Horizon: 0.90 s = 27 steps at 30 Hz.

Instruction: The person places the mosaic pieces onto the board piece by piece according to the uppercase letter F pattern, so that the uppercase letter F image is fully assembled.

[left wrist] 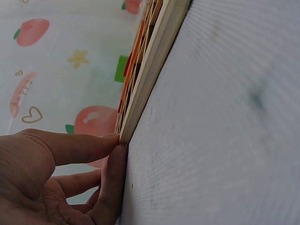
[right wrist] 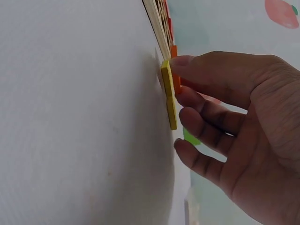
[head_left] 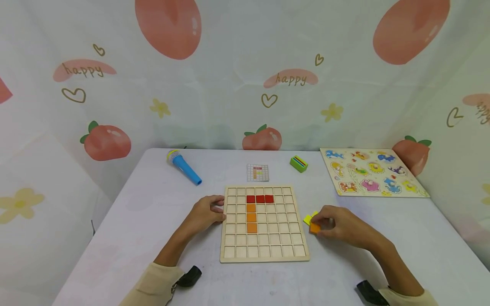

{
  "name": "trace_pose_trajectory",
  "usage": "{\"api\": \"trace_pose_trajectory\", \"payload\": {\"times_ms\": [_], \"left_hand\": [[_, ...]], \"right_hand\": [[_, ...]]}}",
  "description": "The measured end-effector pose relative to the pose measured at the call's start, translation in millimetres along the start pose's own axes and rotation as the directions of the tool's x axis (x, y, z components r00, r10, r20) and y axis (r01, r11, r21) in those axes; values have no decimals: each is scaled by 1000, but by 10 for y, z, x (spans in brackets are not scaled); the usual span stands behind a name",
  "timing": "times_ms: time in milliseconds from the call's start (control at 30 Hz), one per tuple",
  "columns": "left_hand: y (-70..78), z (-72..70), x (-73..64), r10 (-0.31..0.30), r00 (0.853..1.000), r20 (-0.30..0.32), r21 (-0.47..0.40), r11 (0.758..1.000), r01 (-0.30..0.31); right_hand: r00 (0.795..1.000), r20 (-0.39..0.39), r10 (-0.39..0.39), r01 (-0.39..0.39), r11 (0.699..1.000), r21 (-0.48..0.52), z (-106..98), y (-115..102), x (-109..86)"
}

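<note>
A wooden grid board (head_left: 281, 251) lies flat in front of me. Three red square tiles (head_left: 260, 199) form a row near its top, and three orange tiles (head_left: 251, 217) run down in a column below the row's left end. My left hand (head_left: 203, 216) pinches the board's left edge between thumb and finger, seen close up in the left wrist view. Right of the board, my right hand (head_left: 342, 227) pinches an orange square tile (head_left: 314, 228) between thumb and fingers. Yellow tiles (right wrist: 169, 96) lie on the table right beside that tile, partly covered by it in the head view.
Behind the board lies a small card (head_left: 257, 172) printed with a coloured grid pattern. A blue toy microphone (head_left: 186, 168) is at the back left, a green block with stripes (head_left: 298, 164) at the back. An animal puzzle board (head_left: 377, 173) lies at the back right.
</note>
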<state>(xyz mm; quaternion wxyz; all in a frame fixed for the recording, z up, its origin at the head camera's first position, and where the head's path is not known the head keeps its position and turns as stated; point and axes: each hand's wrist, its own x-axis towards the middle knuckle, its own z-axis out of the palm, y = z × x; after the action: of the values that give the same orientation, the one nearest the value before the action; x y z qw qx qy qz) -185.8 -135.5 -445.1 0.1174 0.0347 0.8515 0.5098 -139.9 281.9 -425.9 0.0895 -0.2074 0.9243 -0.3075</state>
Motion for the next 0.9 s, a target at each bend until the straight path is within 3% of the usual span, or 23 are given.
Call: {"api": "trace_pose_trajectory", "payload": {"times_ms": [233,900], "left_hand": [[-7,7,3,0,1000,1,-11,1000,0],[-4,1,-3,-1,1000,-1,-5,1000,1]], "right_hand": [[999,-22,-30,30,999,11,41,-59,73],[995,38,-96,95,995,44,241,-323,333]]}}
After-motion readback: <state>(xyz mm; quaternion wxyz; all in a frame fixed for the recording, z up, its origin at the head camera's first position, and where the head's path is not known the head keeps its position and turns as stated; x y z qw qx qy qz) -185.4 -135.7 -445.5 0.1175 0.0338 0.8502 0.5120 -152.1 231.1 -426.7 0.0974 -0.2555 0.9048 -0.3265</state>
